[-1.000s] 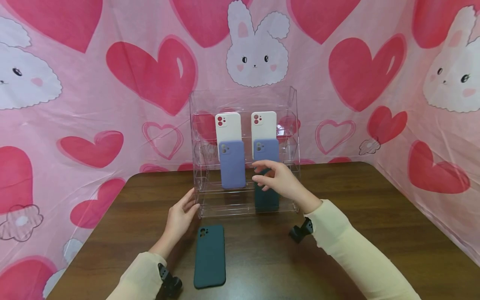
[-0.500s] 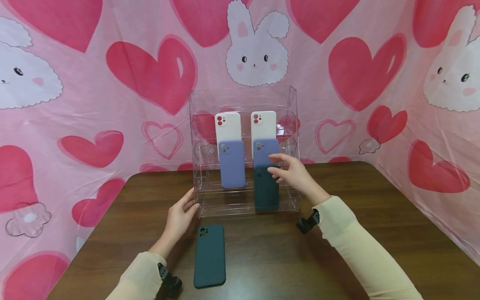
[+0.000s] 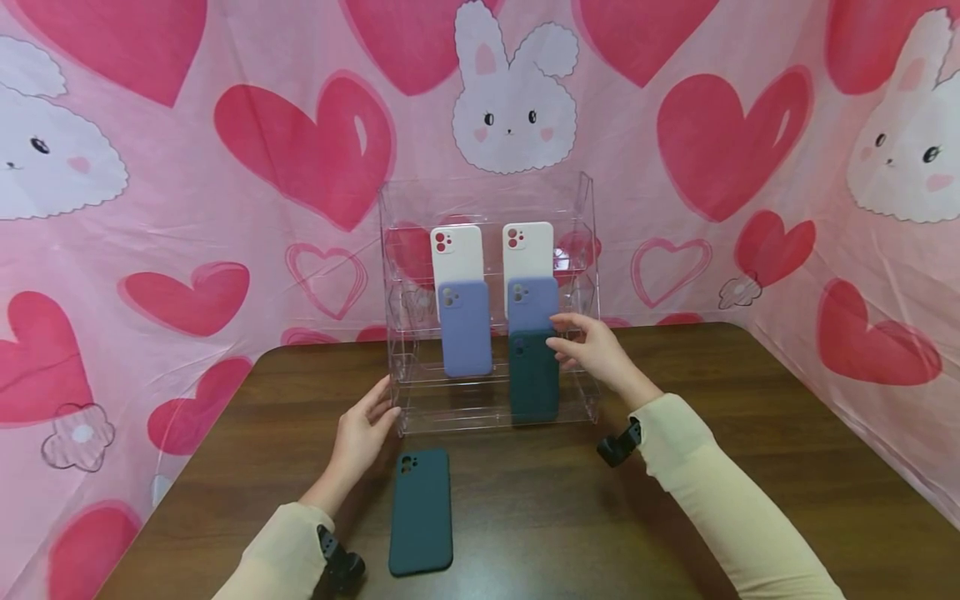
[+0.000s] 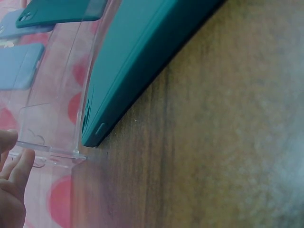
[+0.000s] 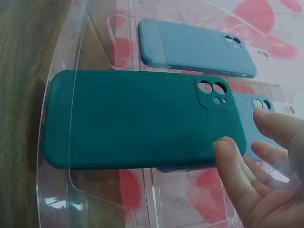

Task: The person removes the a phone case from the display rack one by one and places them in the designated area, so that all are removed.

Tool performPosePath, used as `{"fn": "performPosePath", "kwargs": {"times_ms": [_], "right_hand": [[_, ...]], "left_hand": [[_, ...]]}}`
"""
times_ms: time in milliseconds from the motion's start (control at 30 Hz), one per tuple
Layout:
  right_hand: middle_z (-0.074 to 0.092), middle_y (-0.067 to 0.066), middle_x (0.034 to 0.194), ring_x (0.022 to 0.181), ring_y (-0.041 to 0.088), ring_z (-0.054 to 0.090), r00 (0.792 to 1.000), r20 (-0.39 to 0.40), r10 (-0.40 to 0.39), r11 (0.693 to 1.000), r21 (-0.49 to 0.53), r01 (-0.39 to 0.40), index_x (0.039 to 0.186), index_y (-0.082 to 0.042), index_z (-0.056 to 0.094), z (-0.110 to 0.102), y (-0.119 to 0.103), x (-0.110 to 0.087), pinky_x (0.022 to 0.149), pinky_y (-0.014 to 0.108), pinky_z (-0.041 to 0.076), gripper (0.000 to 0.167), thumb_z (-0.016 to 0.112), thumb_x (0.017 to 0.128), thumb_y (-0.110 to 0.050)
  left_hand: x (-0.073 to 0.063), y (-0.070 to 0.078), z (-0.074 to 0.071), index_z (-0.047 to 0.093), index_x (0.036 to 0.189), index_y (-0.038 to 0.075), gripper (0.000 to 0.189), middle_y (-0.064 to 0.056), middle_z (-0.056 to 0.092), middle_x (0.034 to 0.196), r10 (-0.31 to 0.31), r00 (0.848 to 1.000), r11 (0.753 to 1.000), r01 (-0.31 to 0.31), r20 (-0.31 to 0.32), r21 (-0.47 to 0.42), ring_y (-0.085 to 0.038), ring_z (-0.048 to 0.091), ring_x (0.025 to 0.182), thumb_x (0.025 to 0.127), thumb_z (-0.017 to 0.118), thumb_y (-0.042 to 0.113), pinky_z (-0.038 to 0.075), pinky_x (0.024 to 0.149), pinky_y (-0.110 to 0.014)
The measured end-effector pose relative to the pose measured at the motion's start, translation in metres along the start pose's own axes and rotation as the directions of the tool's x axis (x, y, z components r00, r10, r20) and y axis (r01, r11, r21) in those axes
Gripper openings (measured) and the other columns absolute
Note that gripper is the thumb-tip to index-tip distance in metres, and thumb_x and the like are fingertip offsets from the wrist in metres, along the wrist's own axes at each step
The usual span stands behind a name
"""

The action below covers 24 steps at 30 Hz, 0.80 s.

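Note:
A clear tiered display rack (image 3: 491, 425) stands on the table. My left hand (image 3: 362, 433) holds its lower left side edge, thumb on the front corner and fingers along the outside. In the lowest tier at the right, a dark green phone case (image 3: 532, 383) stands upright, tilted back. My right hand (image 3: 596, 350) is beside its upper right corner with fingers spread, a fingertip (image 5: 223, 145) overlapping the case's edge in the right wrist view. A second green phone case (image 3: 421, 512) lies flat on the table in front of the rack, camera holes at the far end.
Higher tiers hold a left blue-purple phone case (image 3: 466, 333), a right blue-purple case (image 3: 536, 308), a left white case (image 3: 457, 258) and a right white case (image 3: 528, 254). A pink heart-and-bunny cloth (image 3: 300, 50) hangs behind the brown table (image 3: 712, 467).
My right hand has moved right from in front of the standing green case to its upper right edge, so more of that case shows. The left hand stays at the rack.

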State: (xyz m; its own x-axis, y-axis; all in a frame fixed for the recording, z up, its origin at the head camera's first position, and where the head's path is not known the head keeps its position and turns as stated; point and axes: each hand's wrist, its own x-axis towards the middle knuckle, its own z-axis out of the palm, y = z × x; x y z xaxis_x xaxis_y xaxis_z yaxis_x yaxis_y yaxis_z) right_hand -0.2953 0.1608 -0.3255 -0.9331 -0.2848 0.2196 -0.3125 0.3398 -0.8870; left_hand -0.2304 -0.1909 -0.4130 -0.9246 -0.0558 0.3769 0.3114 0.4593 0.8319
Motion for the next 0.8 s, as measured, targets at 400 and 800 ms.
{"fn": "performPosePath", "kwargs": {"times_ms": [400, 800], "right_hand": [[0.059, 0.021, 0.097, 0.075, 0.029, 0.062, 0.998, -0.048, 0.029, 0.999, -0.021, -0.03, 0.119, 0.006, 0.055, 0.0034, 0.0017, 0.0012, 0.066, 0.042, 0.055, 0.032, 0.06, 0.089, -0.004], [0.06, 0.019, 0.088, 0.072, 0.03, 0.063, 0.998, -0.051, 0.021, 0.999, -0.048, -0.024, 0.114, 0.007, 0.058, 0.0031, 0.0015, -0.0001, 0.068, 0.047, 0.054, 0.027, 0.06, 0.089, -0.003]], "left_hand": [[-0.0002, 0.0003, 0.0001, 0.044, 0.136, 0.005, 0.055, -0.02, 0.049, 0.13, 0.007, 1.0, 1.0, -0.007, 0.009, 0.003, -0.031, 0.058, 0.104, 0.085, 0.062, -0.002, 0.051, 0.08, -0.035], [-0.0001, 0.0001, 0.0003, 0.046, 0.135, 0.003, 0.054, -0.021, 0.051, 0.127, 0.02, 1.0, 1.0, -0.021, -0.006, -0.007, -0.032, 0.059, 0.102, 0.084, 0.063, -0.004, 0.05, 0.081, -0.034]]}}
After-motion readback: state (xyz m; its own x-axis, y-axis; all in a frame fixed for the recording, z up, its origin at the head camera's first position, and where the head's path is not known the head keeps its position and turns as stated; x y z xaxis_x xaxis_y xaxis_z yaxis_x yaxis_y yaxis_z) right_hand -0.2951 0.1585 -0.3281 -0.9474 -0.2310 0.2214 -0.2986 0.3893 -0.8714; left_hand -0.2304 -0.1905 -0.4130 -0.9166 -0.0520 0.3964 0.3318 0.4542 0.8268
